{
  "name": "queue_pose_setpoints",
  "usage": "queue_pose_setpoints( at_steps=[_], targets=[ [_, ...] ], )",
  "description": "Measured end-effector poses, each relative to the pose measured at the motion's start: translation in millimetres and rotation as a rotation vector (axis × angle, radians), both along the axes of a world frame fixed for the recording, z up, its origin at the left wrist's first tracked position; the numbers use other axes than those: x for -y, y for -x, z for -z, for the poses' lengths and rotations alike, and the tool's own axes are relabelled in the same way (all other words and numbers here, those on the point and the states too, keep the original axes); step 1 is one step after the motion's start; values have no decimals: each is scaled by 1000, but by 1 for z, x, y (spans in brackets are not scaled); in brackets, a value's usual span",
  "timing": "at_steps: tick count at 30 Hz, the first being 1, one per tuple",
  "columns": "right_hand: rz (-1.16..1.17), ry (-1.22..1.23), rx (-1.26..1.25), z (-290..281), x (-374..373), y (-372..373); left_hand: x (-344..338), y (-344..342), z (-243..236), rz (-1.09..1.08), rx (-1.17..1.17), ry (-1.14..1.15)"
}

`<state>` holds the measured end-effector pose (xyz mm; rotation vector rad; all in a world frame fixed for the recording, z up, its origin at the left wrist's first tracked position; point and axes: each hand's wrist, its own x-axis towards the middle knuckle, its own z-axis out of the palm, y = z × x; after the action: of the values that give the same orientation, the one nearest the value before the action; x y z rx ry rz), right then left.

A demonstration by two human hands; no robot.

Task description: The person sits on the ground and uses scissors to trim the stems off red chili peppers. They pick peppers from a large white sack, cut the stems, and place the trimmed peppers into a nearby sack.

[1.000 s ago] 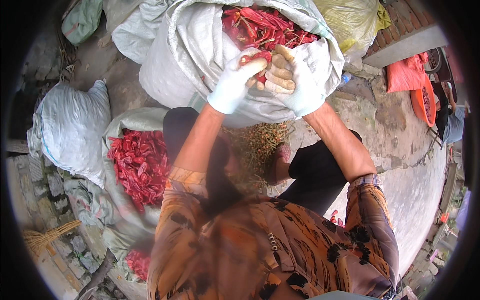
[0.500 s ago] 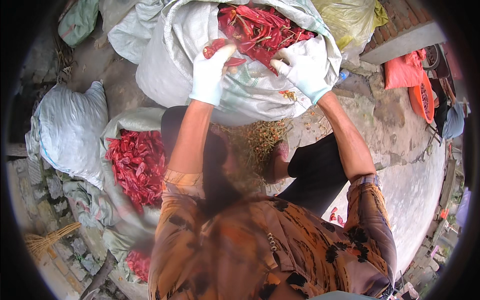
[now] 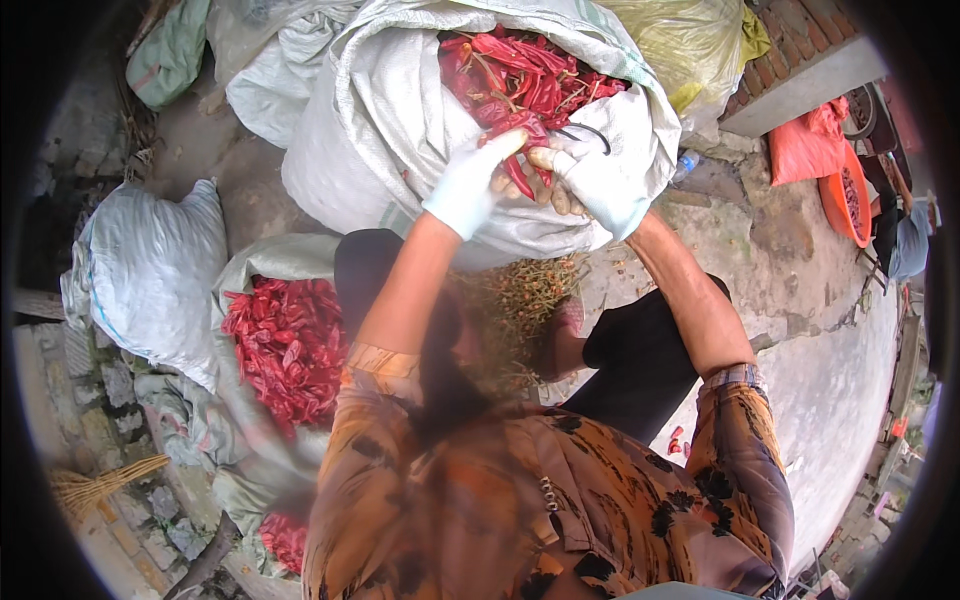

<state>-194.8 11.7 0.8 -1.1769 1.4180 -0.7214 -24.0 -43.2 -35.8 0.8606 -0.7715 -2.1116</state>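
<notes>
Both my hands wear white gloves and meet at the near rim of a large white woven sack (image 3: 330,170), which is full of dried red chili peppers (image 3: 530,65). My left hand (image 3: 472,185) is closed on red chili peppers (image 3: 517,176), one of them pointing down between the hands. Close against it, my right hand (image 3: 592,190) has its fingers bent and pinched at the same peppers' ends; the exact grip is partly hidden. A thin dark curved thing (image 3: 592,133) shows just above my right hand; its kind is unclear.
An open sack of red chili peppers (image 3: 285,345) stands by my left leg, beside a stuffed white sack (image 3: 155,275). Stem scraps (image 3: 525,310) lie between my feet. A yellowish bag (image 3: 680,50) and an orange basin (image 3: 845,200) are to the right.
My left hand has moved right and slightly down, my right hand a little down, so they now meet. The dark curved thing has come into sight. The view has shifted slightly.
</notes>
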Motion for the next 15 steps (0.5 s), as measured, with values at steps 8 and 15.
queue_pose_setpoints(
  at_steps=[8, 15],
  targets=[
    [-49, 282, -433, -19, 9, 24, 2, 3, 6, -1, 233, 430],
    [-20, 53, -280, -5, 14, 20, -10, 16, 6, -48, 584, 980]
  ],
)
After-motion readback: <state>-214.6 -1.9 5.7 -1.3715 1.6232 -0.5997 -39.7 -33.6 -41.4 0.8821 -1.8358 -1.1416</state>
